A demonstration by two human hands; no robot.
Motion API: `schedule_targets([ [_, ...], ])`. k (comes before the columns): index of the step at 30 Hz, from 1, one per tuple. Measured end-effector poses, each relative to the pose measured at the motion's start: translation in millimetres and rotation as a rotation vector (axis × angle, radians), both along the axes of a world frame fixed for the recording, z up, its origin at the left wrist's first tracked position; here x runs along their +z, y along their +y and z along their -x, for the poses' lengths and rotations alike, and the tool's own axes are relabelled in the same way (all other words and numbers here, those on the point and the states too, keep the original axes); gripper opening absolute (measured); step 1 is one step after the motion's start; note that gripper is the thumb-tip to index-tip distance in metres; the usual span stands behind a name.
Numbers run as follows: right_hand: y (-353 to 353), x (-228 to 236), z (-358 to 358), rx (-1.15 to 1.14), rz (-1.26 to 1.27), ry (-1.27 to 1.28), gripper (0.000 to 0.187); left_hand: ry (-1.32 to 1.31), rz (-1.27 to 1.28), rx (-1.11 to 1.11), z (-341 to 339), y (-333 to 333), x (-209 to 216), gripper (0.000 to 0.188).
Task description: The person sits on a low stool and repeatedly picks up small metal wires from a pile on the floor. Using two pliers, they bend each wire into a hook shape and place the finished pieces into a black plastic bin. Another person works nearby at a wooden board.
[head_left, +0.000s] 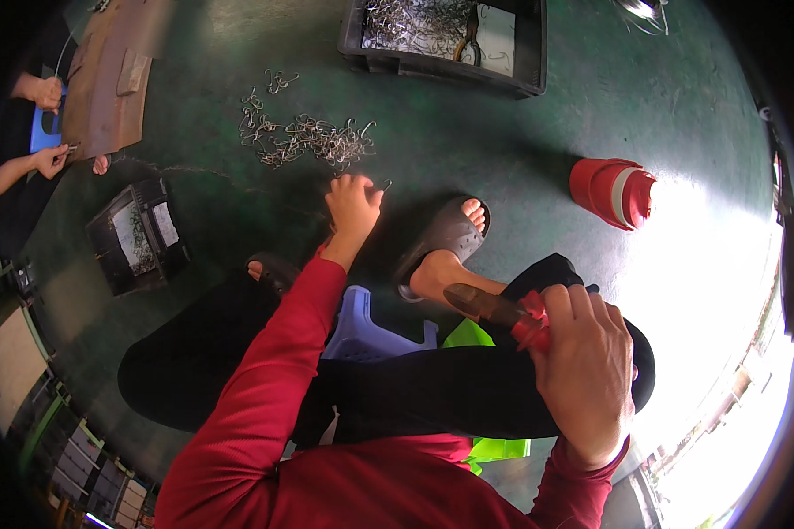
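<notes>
My right hand (587, 361) is wrapped around the red handles of a pair of pliers (494, 310), held above my right knee with the dark jaws pointing left. Low over the green floor, my left hand (353, 210) has its fingers drawn together. A small metal hook (386, 186) sticks out beside its fingertips, seemingly pinched there, though the fingers hide the rest. Just beyond this hand lies a loose pile of bent metal hooks (313, 139), with a few scattered toward its far left side.
At the far side stands a black crate (529, 79) holding many hooks and another pair of pliers (470, 42). A red container (613, 191) lies at right. To the left are a smaller black crate (115, 260), a wooden board (106, 97) and another person's hands (48, 161).
</notes>
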State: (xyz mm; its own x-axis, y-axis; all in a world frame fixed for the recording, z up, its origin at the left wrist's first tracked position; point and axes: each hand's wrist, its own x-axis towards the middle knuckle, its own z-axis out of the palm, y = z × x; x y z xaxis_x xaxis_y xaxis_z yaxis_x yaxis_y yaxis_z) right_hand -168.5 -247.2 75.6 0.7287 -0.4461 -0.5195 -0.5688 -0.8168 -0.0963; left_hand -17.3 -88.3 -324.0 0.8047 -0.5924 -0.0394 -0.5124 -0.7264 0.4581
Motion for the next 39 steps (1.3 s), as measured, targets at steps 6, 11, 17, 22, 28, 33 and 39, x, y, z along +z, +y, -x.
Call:
schedule_targets([
  [6, -2, -4, 2, -0.03, -0.03, -0.054, 0.034, 0.04, 0.016, -0.083, -9, -8, 13, 0.02],
  [11, -16, -22, -4, -0.232, -0.221, -0.27, 0.027, 0.715, 0.371, -0.226, -37, -27, 107, 0.009],
  [17, -16, -50, -21, -0.44, -0.546, -0.41, 0.034, 0.754, 0.506, -0.436, -50, -17, 267, 0.011],
  [22, 18, -55, -30, -0.579, -0.816, -0.534, 0.037, 0.638, 0.495, -0.595, -49, 0, 319, 0.009],
  [28, 55, -60, -32, -0.714, -1.105, -0.418, 0.036, 0.62, 0.549, -0.578, -47, 25, 337, 0.007],
  [33, 76, -72, -33, -0.784, -1.2, -0.705, 0.035, 0.807, 0.676, -0.362, -29, 33, 341, 0.011],
  [39, 80, -65, -24, -0.735, -1.199, -0.747, 0.031, 0.811, 0.69, -0.315, -27, 43, 341, 0.016],
])
